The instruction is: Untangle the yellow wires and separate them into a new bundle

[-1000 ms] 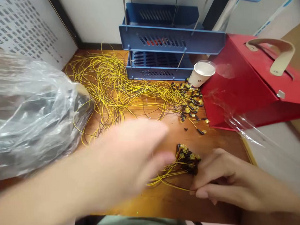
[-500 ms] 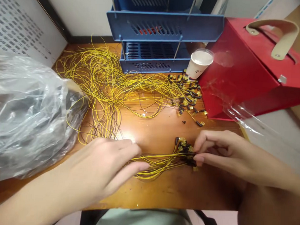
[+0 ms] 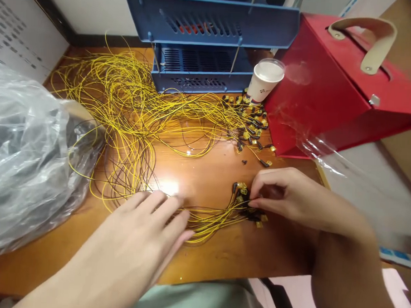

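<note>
A bunch of thin yellow and black wires (image 3: 212, 222) lies across the wooden table in front of me. Small black ends with yellowish clear tags (image 3: 241, 192) cluster at its right side. Palm down, my left hand (image 3: 147, 233) rests over the left part of this bunch with fingers stretched out; what lies beneath them is hidden. At the tagged ends, my right hand (image 3: 278, 193) pinches thumb and forefinger together on a wire end, which is mostly covered by the fingertips. Behind both hands spreads a larger tangle of the same wires (image 3: 125, 109).
A clear plastic bag (image 3: 31, 164) bulges at the left. Blue stacked trays (image 3: 211, 22) stand at the back, with a white paper cup (image 3: 265, 81) beside them. A red box (image 3: 317, 86) with a beige handle is at the right. A tiny dark piece (image 3: 244, 162) lies mid-table.
The view has shifted, moving the scene leftward. My left hand has flattened, its fingers now lying over the wires. My right hand has lowered onto the cluster of tagged ends, still pinching.
</note>
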A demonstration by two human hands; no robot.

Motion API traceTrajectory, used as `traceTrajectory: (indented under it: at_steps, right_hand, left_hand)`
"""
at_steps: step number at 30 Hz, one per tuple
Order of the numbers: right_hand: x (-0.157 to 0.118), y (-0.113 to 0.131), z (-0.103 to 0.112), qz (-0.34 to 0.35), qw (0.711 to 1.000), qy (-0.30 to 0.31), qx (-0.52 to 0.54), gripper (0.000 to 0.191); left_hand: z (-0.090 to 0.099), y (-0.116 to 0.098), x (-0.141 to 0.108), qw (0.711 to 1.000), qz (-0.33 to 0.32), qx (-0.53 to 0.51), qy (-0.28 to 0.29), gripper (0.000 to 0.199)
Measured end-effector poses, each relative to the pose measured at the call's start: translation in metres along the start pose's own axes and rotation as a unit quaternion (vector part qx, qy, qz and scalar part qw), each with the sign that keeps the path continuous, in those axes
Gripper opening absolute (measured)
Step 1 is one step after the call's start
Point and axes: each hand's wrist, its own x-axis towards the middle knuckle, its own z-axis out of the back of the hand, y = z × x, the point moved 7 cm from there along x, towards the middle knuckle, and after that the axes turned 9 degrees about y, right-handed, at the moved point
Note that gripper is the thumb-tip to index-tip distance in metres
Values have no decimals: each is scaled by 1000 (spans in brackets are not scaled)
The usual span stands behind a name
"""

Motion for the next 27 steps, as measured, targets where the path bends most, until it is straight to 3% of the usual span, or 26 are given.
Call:
traceTrajectory:
  at_steps: [3,7,11,14,18,21,27]
  right_hand:
    - [-2,-1,2,-2,1000,2,-2,7]
    - [-10,-7,10,-21,999,-19,-15,6]
    - [-16,-21,14,-63,997,-18,-41,8]
    - [-18,-28,13,-83,995,-9,-48,7]
    - [-17,-30,16,-97,994,-29,-33,16]
    - [-14,-30,22,-115,989,-88,-36,20]
    - [-6,-30,30,-126,962,-230,-75,12]
  left_hand:
    - [3,-16,18,1000,-7,5,-25,33]
    - [-7,-36,44,999,-29,-22,-5,37]
    - [-21,-42,56,998,-57,-29,20,24]
    - [-19,-32,62,998,-39,-38,39,29]
    - [3,3,79,996,83,-17,26,38]
    - [11,27,96,988,150,36,30,29]
    - [4,46,116,983,175,60,24,27]
